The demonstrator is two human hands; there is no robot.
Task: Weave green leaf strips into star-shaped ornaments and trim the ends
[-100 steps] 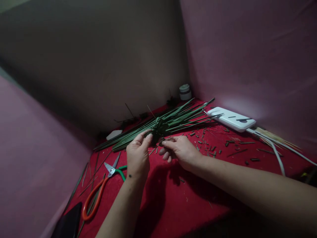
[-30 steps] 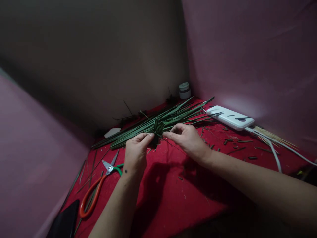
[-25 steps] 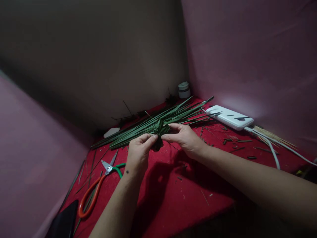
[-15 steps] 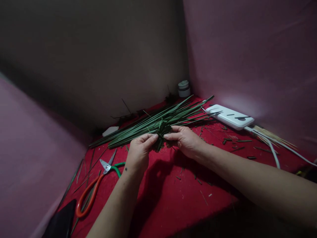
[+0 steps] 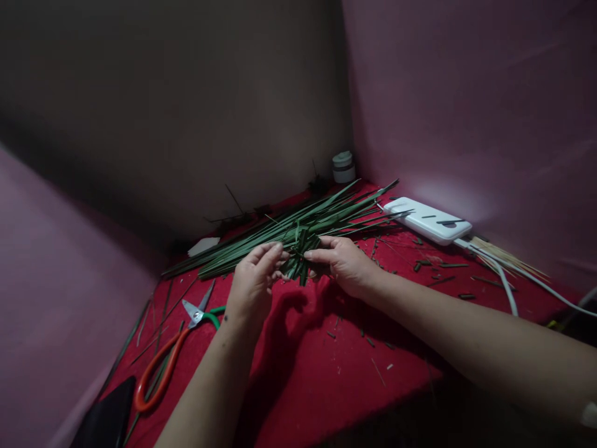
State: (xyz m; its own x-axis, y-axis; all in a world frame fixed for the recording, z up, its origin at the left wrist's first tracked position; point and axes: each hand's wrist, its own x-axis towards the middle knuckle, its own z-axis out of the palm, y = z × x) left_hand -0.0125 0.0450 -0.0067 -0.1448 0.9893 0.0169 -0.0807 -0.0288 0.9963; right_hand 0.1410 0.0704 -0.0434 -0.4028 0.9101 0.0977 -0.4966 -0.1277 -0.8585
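1. Here's the right hand, thumb and fingers pinching the right side of a folded green leaf piece, centre of the scene!
2. And the left hand, fingers curled, tips right up at the piece's left side; whether they grip it, I cannot tell.
3. Just behind the hands, long green leaf strips fan across the red cloth, running from left to far right.
4. Over on the left, scissors lie with blades apart, one handle orange, one green, and a dark flat object sits at near left.
5. Out right, a white device carries dark leaf bits, white cables trailing from it over pale thin sticks.
6. Far side: a lidded jar stands upright by the corner!
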